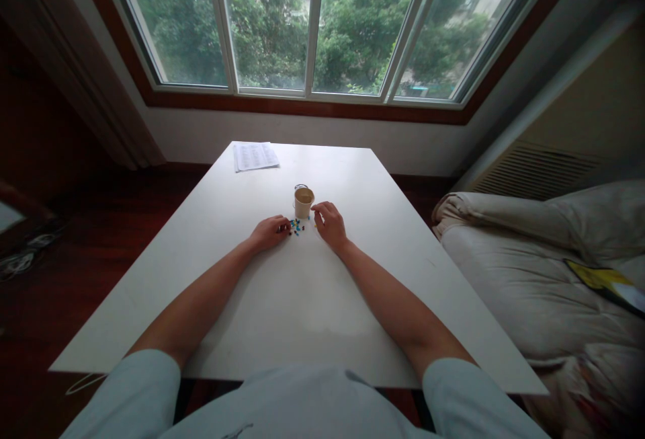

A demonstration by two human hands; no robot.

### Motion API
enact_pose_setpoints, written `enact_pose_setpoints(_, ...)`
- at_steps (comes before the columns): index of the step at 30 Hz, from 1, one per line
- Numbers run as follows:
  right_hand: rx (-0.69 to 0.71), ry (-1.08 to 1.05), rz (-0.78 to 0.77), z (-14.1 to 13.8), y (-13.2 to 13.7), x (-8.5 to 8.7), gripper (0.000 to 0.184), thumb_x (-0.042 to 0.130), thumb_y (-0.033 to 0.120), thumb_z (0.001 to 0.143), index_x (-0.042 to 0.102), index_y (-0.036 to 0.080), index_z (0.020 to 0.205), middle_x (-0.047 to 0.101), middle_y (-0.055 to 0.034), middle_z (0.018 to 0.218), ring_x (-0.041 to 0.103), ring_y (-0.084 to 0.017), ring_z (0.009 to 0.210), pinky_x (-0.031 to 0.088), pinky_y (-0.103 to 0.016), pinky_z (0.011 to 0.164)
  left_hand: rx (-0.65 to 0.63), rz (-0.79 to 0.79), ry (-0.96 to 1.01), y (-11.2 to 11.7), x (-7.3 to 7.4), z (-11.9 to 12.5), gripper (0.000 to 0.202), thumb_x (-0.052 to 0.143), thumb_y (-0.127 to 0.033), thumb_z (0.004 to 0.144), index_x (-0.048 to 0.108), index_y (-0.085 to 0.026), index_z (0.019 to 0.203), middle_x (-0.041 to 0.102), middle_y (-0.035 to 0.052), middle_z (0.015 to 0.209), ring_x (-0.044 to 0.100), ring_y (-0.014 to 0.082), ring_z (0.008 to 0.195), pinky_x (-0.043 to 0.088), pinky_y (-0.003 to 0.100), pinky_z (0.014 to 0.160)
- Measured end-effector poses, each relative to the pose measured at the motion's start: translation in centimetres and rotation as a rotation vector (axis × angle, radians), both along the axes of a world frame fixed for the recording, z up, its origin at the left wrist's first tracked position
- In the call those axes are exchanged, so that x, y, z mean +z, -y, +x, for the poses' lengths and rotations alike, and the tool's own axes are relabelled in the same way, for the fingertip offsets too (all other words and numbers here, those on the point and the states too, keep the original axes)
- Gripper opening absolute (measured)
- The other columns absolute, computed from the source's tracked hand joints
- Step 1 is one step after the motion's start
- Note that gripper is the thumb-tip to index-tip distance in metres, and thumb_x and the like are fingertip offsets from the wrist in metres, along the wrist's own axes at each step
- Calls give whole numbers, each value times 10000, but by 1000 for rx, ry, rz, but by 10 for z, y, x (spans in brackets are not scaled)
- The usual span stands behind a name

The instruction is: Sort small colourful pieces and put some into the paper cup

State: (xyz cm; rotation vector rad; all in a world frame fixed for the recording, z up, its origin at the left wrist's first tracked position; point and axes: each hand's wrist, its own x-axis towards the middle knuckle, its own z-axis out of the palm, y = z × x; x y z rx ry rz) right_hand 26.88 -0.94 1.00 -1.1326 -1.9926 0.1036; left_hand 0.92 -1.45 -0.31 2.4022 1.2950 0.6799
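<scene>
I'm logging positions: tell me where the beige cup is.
In the head view, the beige cup stands slightly left of center on the white table, beyond the colored pieces, beside the right hand.

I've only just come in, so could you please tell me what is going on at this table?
At a white table, a person's left hand is at the left edge of some small coloured pieces, scattered before an upright cup. The right hand is close to the cup's right side. Whether either hand grips a piece is too small to tell. Papers lie farther back, to the left.
</scene>
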Motion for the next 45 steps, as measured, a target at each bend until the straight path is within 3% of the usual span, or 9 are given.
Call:
enact_pose_setpoints(7, -3, -33, 156, -1, -4, -3, 393, 448, 313, 1056, 621, 228, 1398, 657, -130, 1311, 572, -288, 1252, 508, -480, 1093, -12, 37, -36, 2, 2, 1, 158, 580, -216, 863, 716, -236, 941, 672, 16, 919, 591, 156, 747, 449, 278, 715)
enact_pose_setpoints(11, -17, -11, 230, -1, -9, -7, 474, 464, 341, 1054, 556, 219, 1502, 609, -138, 1433, 497, -313, 1405, 437, -543, 1200, -22, 55, -55, 6, 6, 3, 135, 601, -258, 871, 711, -240, 947, 678, 21, 917, 603, 164, 749, 464, 288, 719)
enact_pose_setpoints(25, 29, 147, 110, -3, -12, -11, 631, 490, 320, 1043, 361, 226, 1653, 410, -110, 1676, 274, -305, 1607, 322, -555, 1279, -27, 207, -91, 8, 4, 13, 154, 589, -171, 891, 721, -239, 930, 712, 31, 904, 648, 176, 787, 476, 287, 728)
enact_pose_setpoints(32, 61, 158, 112, -4, -11, -12, 623, 495, 346, 1048, 364, 231, 1646, 337, -115, 1712, 225, -317, 1621, 328, -571, 1272, -30, 313, -36, 11, 11, 15, 133, 581, -200, 959, 711, -223, 941, 687, 20, 848, 599, 151, 718, 456, 280, 712)
enact_pose_setpoints(37, 77, 60, 192, -3, -5, -5, 473, 507, 331, 1050, 535, 245, 1514, 486, -113, 1604, 385, -295, 1530, 393, -533, 1233, -23, 366, 8, 12, 13, 15, 147, 569, -232, 1000, 708, -220, 954, 692, 21, 846, 594, 145, 707, 458, 284, 724)
enact_pose_setpoints(41, 93, 9, 227, -3, 1, 0, 266, 523, 281, 1044, 703, 240, 1236, 681, -111, 1300, 571, -276, 1278, 480, -485, 1108, -8, 421, 10, 13, 12, 14, 133, 573, -235, 1007, 701, -220, 975, 690, 22, 844, 602, 155, 729, 457, 298, 743)
enact_pose_setpoints(45, 96, -34, 204, -8, 5, 2, 198, 542, 263, 1034, 739, 249, 1053, 706, -92, 1058, 605, -264, 1081, 517, -448, 978, -14, 482, -8, 13, 11, 15, 158, 546, -267, 1035, 690, -220, 989, 679, 25, 827, 606, 172, 753, 459, 322, 771)
